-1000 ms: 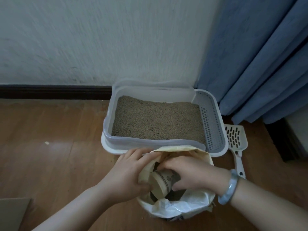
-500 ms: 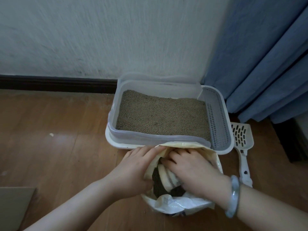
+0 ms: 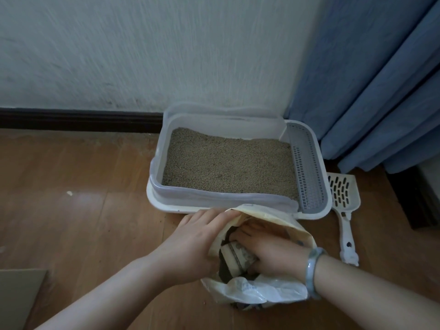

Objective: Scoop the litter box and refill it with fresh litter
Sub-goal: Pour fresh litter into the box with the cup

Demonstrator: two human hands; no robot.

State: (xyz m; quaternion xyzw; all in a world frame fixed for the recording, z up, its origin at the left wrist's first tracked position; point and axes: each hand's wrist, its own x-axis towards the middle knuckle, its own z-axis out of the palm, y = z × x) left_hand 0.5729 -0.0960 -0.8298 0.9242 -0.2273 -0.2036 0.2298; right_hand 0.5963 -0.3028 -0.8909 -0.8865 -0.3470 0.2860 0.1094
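Observation:
A white litter box [image 3: 238, 206] with a clear rim and a grey slotted step [image 3: 307, 167] stands against the wall, filled with tan litter [image 3: 226, 165]. In front of it sits an open cream litter bag [image 3: 273, 289]. My left hand [image 3: 190, 244] grips the bag's left edge. My right hand [image 3: 269, 251], with a pale bangle on the wrist, is inside the bag's mouth, closed on a small paper cup [image 3: 235, 256] lying on its side. A white slotted scoop [image 3: 344, 206] lies on the floor right of the box.
Blue curtains [image 3: 376, 79] hang at the right, close to the box. A flat cardboard piece [image 3: 16, 296] lies at the lower left. Wooden floor [image 3: 71, 210] stretches left of the box, with a dark baseboard [image 3: 78, 120] along the wall.
My right hand has pushed the cup down from the bag's mouth deeper into the bag. My left hand stays on the bag's edge. The view has shifted slightly left.

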